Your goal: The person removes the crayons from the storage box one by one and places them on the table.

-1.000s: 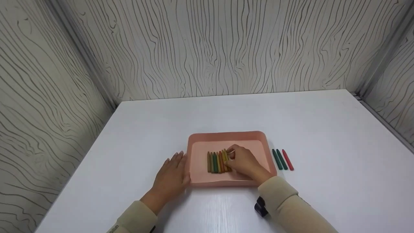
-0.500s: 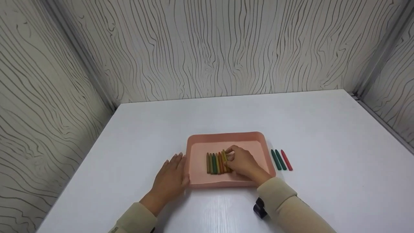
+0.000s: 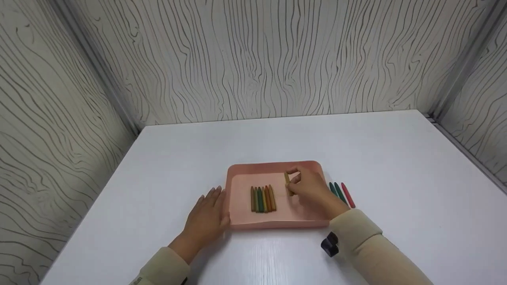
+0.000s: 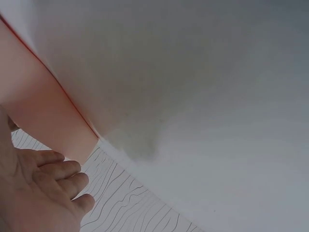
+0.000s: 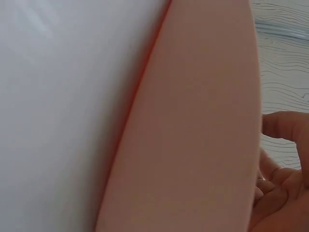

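In the head view a pink tray (image 3: 241, 217) holds a row of several crayons (image 3: 263, 199) in brown, green, yellow and orange-red shades, tips pointing away. My right hand (image 3: 313, 192) pinches a yellow crayon (image 3: 288, 183) between thumb and fingers, over the tray to the right of that row. My left hand (image 3: 206, 215) rests on the table along the tray's left side, fingers stretched out and thumb at the rim. In the right wrist view the tray wall (image 5: 193, 121) covers part of the right hand (image 5: 285, 193) and hides the crayon.
Two dark green crayons (image 3: 337, 190) and a red crayon (image 3: 348, 195) lie on the white table (image 3: 396, 166) just right of the tray, partly behind the right wrist. Wood-grain patterned panels (image 3: 253, 59) stand at the back and both sides.
My right hand has taken the yellow crayon from the right end of the row and moved it up and to the right, leaving a shorter row. The left hand stays by the tray.
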The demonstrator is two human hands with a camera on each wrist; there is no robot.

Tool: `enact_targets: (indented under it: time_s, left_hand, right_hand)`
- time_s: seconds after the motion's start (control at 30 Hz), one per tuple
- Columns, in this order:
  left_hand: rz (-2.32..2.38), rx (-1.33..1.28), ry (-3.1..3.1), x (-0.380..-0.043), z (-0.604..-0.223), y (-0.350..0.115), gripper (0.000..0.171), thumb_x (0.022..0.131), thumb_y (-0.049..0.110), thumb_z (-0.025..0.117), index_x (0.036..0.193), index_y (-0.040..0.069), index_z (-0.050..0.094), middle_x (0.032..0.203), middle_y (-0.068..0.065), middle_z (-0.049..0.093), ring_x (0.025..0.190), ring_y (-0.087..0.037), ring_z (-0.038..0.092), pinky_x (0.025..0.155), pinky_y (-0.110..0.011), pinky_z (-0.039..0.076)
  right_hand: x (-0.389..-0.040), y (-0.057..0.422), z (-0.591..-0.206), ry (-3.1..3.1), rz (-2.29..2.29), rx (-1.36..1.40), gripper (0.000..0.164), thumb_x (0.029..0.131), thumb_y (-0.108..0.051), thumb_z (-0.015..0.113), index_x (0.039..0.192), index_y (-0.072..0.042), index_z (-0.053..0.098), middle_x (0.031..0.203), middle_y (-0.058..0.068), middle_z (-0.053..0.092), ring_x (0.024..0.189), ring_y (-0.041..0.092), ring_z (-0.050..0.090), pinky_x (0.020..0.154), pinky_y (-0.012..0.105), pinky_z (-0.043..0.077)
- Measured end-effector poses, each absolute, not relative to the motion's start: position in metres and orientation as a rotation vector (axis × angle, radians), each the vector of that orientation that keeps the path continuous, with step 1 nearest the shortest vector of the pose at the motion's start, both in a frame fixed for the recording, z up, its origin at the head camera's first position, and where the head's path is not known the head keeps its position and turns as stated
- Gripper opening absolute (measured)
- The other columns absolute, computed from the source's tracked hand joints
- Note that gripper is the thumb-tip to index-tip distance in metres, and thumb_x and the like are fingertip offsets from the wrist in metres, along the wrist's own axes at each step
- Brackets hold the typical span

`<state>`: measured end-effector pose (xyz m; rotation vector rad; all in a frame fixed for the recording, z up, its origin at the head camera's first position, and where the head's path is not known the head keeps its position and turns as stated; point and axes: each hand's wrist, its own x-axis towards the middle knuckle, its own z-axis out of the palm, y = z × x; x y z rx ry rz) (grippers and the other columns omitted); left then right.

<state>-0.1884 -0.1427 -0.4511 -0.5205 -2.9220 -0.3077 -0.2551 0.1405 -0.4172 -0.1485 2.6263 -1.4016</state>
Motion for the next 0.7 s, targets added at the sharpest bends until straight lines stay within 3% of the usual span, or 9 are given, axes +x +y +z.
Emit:
enact_targets:
  time_s: [0.13,0.27,0.43,0.7]
  left_hand:
    - [-0.294,-0.516,-2.922,-0.188,-0.451,-0.143,0.056,0.094,0.027,0.047,0.139,-0.006,0.041,0.145,-0.02,0.04,0.135,-0.034,0.034,0.109,-0.049,0.027]
    - [-0.283,-0.518,-2.92,-0.189,-0.452,-0.143,0.056,0.094,0.027,0.046,0.139,-0.007,0.042,0.145,-0.019,0.04,0.135,-0.034,0.034,0.108,-0.049,0.027]
    - [-0.284,-0.522,-2.924,-0.189,-0.452,-0.143,0.056,0.095,0.027,0.046,0.139,-0.007,0.042,0.145,-0.019,0.04,0.135,-0.034,0.034,0.108,-0.05,0.027]
    - [-0.273,-0.507,-2.935,-0.189,-0.452,-0.142,0.056,0.095,0.027,0.046,0.14,-0.006,0.042,0.145,-0.019,0.039,0.135,-0.034,0.034,0.108,-0.049,0.027]
  right_hand:
    - [-0.256,0.159,-0.409,2.681,-1.376,-0.239,0.04,0.088,-0.007,0.062,0.126,0.001,0.052,0.086,0.007,0.065,0.072,0.019,0.067,0.071,0.035,0.051]
    - [-0.255,0.178,-0.402,2.718,-1.35,-0.262,0.044,0.089,-0.009,0.062,0.13,0.003,0.05,0.088,0.009,0.065,0.073,0.019,0.066,0.066,0.033,0.05]
    - [-0.255,0.199,-0.399,2.752,-1.312,-0.226,0.046,0.09,-0.011,0.061,0.132,0.004,0.048,0.093,0.011,0.065,0.075,0.02,0.066,0.063,0.032,0.049]
    - [-0.256,0.228,-0.404,2.799,-1.218,-0.136,0.048,0.088,-0.014,0.06,0.13,0.006,0.048,0.098,0.015,0.065,0.078,0.02,0.064,0.068,0.034,0.05]
